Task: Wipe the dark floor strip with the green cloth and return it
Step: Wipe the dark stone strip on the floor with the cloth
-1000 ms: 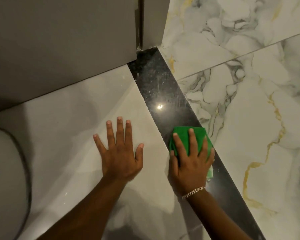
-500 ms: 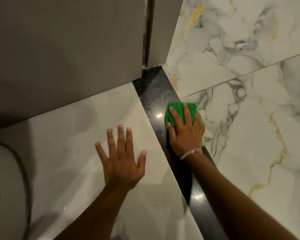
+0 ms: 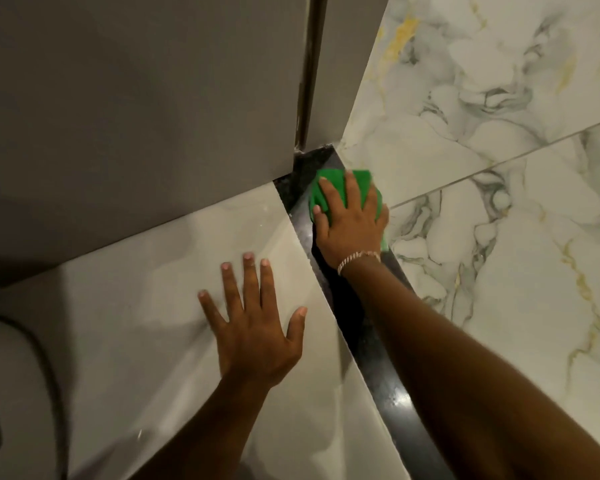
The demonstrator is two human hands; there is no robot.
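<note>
A dark glossy floor strip [image 3: 374, 358] runs diagonally from the grey wall's foot down to the lower right, between pale tiles. My right hand [image 3: 349, 223], with a bracelet at the wrist, presses the green cloth [image 3: 326, 187] flat on the strip's far end, close to the wall corner. The cloth shows above and beside my fingers; the rest is under the palm. My left hand [image 3: 253, 323] lies flat with fingers spread on the plain pale tile left of the strip, holding nothing.
A grey wall [image 3: 136, 109] with a vertical seam [image 3: 310, 71] stands at the back. White marble-patterned tiles [image 3: 499, 237] with gold and grey veins lie right of the strip. A white rounded object [image 3: 11, 393] sits at the lower left edge.
My right hand has slid the green cloth up along the dark strip from its middle to the far end by the wall. My left hand stays planted on the pale tile.
</note>
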